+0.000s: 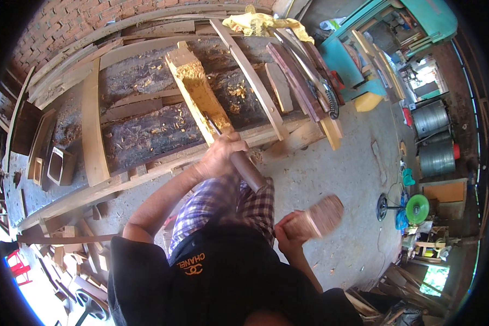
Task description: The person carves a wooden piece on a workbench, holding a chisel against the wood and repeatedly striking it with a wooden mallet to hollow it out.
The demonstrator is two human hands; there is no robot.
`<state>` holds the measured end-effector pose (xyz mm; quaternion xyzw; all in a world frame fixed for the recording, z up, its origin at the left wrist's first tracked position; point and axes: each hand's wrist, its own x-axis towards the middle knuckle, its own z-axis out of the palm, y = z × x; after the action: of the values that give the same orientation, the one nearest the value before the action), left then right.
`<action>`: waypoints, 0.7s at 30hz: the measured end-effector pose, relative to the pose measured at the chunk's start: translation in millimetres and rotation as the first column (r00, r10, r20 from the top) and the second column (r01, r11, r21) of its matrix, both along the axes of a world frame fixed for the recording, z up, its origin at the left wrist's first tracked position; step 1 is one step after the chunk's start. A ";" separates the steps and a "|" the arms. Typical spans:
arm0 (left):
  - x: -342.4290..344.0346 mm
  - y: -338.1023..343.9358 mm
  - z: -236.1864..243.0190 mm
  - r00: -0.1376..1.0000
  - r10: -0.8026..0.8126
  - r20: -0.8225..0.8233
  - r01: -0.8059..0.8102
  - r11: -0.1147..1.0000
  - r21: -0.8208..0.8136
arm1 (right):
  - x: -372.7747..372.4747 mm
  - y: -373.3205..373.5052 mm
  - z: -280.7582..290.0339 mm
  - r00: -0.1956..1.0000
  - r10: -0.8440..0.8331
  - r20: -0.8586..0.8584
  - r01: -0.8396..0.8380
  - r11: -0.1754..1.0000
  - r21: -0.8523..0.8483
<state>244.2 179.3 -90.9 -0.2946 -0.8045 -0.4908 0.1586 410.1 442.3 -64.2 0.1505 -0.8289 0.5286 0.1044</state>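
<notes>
My left hand point(223, 154) is wrapped round a chisel point(248, 171) with a thick brown wooden handle. The blade slants down into a long yellow wooden block point(196, 89) with a hollow cut along it. Rough chips and fibres cover the hollow's far end. Low on my right side, my right hand point(289, 234) grips a wooden mallet point(321, 216), held apart from the chisel handle and slightly smeared by motion. The block lies on a dark workbench point(141, 130) strewn with shavings, its near end at the bench's front edge.
Loose planks point(95, 125) lie across the bench. A handsaw point(315, 76) rests on boards at its right end, near a yellow sack point(263, 24). Two hollow wooden frames point(60, 165) stand at left. A green fan point(417, 208) and metal drums point(432, 119) stand at right.
</notes>
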 end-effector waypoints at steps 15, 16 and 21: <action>34.9 22.9 33.0 0.999 -0.001 0.051 -0.003 0.998 0.065 | 10.9 11.2 7.5 0.978 -0.023 0.209 0.054 0.989 -0.140; 35.7 22.7 32.5 0.997 -0.025 0.079 0.019 0.997 0.079 | 10.3 11.8 5.8 0.970 -0.028 0.242 0.067 0.986 -0.153; 30.8 18.2 31.7 0.992 -0.050 0.119 0.043 0.997 0.062 | 4.2 7.7 1.3 0.988 -0.072 0.133 0.081 0.995 -0.066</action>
<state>274.9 197.5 -59.2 -0.2783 -0.7906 -0.5349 0.1069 414.3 450.0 -62.8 0.0798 -0.8198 0.5620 0.0754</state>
